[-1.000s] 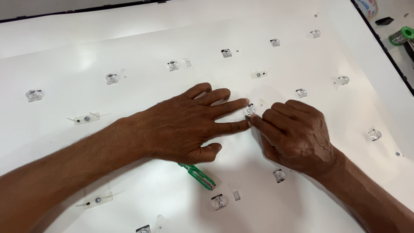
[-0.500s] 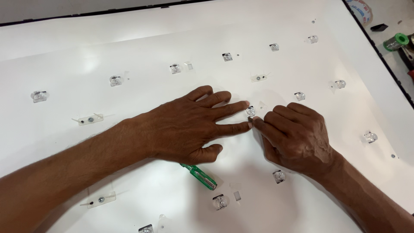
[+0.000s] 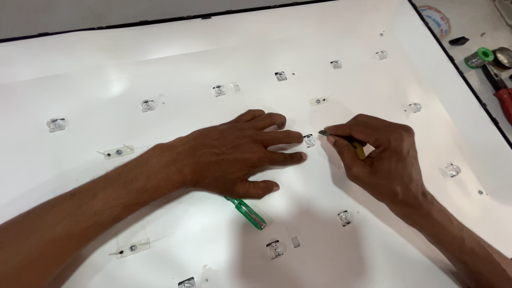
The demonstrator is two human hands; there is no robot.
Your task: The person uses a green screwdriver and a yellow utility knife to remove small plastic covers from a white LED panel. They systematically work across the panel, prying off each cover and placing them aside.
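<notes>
- Panel surface: we see a large white sheet (image 3: 160,69) with a black edge, filling nearly the whole view and dotted with small clear lenses.
- Far left: a clear lens (image 3: 55,124) sits alone; below it lies a flat clear clip (image 3: 118,152) with a screw, and lower still a second clip (image 3: 132,248).
- Left hand (image 3: 234,154): we find it pressed flat on the sheet, palm down, fingers spread wide and gripping nothing. Its index and middle fingertips reach to just beside the centre lens (image 3: 309,140).
- Green-handled screwdriver (image 3: 246,207): it lies on the sheet, partly under the heel of the left hand, pointing down and to the right.
- Centre lens: it sits between the two hands, near the middle of the sheet.
- Right hand (image 3: 381,160): we see it pinched around a thin tool (image 3: 341,138) with a grey tip and a yellowish shaft; the tip stands just right of the centre lens. We cannot tell whether it touches.
- Right edge: beyond the black border lie a roll of tape (image 3: 434,16), a green-capped spool (image 3: 478,57) and red-handled pliers (image 3: 501,90).
</notes>
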